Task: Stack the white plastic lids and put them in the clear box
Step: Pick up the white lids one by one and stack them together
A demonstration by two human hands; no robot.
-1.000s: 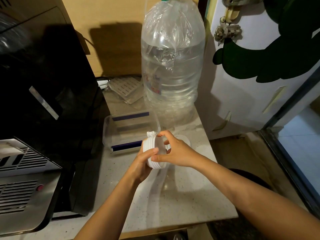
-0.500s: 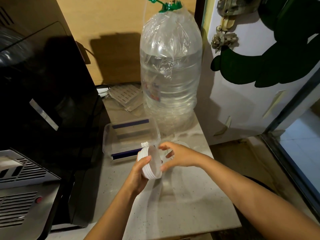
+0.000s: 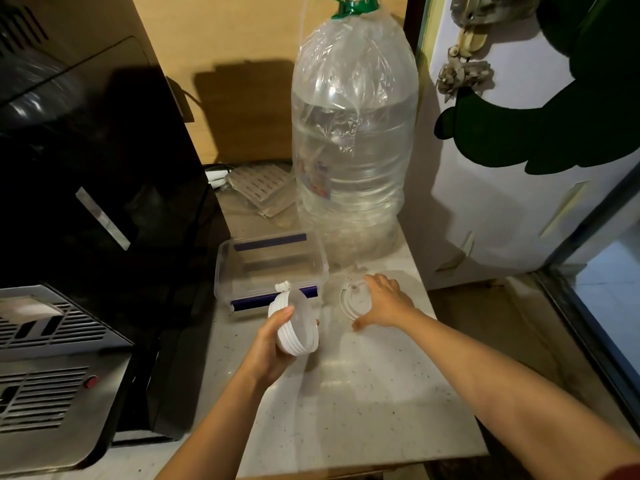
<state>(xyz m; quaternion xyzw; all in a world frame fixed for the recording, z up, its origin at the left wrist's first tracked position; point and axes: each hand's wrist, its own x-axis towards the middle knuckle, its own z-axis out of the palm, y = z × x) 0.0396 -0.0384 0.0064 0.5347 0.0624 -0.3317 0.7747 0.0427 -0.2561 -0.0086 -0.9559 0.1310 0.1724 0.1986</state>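
My left hand (image 3: 269, 348) grips a stack of several white plastic lids (image 3: 296, 323), held on edge just in front of the clear box (image 3: 270, 268). The box is open, has blue clips, and looks bare inside. To the right, a single white lid (image 3: 353, 299) lies flat on the pale counter. My right hand (image 3: 388, 301) rests over its right side, fingers spread around the rim; I cannot tell whether it has lifted the lid.
A big water bottle (image 3: 349, 133) wrapped in plastic stands right behind the box. A black appliance (image 3: 97, 188) and a metal vented unit (image 3: 45, 368) fill the left. The counter's edge (image 3: 478, 410) drops off at the right, beside a white door.
My right hand let go of the stack and moved right, down onto the single lid on the counter. The left hand kept the stack, shifting slightly.
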